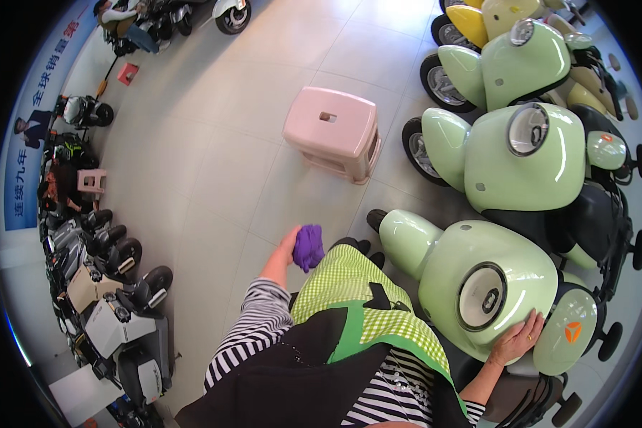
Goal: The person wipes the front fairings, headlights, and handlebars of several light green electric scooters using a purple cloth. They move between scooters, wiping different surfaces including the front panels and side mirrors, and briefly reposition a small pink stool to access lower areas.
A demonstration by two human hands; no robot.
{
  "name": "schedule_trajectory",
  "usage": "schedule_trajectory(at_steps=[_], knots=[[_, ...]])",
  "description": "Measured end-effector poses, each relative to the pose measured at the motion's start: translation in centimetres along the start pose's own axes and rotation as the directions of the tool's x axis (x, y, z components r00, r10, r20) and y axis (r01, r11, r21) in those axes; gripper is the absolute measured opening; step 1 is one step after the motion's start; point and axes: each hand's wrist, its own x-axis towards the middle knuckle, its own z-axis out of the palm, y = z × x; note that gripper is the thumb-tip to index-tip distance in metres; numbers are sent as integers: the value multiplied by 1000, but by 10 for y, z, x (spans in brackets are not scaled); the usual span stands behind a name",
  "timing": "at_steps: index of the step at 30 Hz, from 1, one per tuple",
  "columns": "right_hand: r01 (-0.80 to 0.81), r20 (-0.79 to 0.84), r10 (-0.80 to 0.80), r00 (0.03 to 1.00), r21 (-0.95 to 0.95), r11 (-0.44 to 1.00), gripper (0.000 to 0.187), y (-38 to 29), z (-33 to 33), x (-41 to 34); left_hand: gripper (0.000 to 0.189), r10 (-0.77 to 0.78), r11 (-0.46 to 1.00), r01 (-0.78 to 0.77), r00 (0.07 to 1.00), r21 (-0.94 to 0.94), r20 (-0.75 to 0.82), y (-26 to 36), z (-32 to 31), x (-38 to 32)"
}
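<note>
A bunched purple cloth (308,247) is gripped in my left hand (289,243), held out over the floor on the left of my apron. My right hand (518,338) rests flat, fingers extended, on the pale green front body of the nearest scooter (489,251), just below its round headlight (487,296) in the picture. Beside those fingertips is the scooter's handlebar cover (565,331), which bears an orange emblem. My green checked apron (348,278) hangs close to the scooter's front fender (408,241).
A pink plastic stool (334,125) stands ahead on the tiled floor. More pale green scooters (529,155) and a yellow one (463,24) line the right side. Motorbikes (123,326) stand along the left wall. Two people are in the distance at left, one (123,27) seated near the top.
</note>
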Motion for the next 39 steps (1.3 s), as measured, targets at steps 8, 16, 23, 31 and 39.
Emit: schedule_trajectory(at_steps=[8,16,23,31,39], knots=[[-1,-1,1,1000,-7,1000,41,-9,-4,3,59,-27,804,-43,994,592,110,41,54,-32],[-401,-33,400,916,-31,916,43,-116,-12,-22,29,-103,0,-244,965,970,243,184,187,35],[-533,296,477,828,150,832,39,-284,19,-74,28,55,166,-736,672,656,739,225,406,25],[-738,391,625,675,369,565,33,-324,64,-104,39,-23,-381,-772,-542,-509,840,114,637,-116],[-920,596,716,364,348,179,29,-365,109,-90,62,-233,-826,-359,-484,-435,843,54,721,-116]])
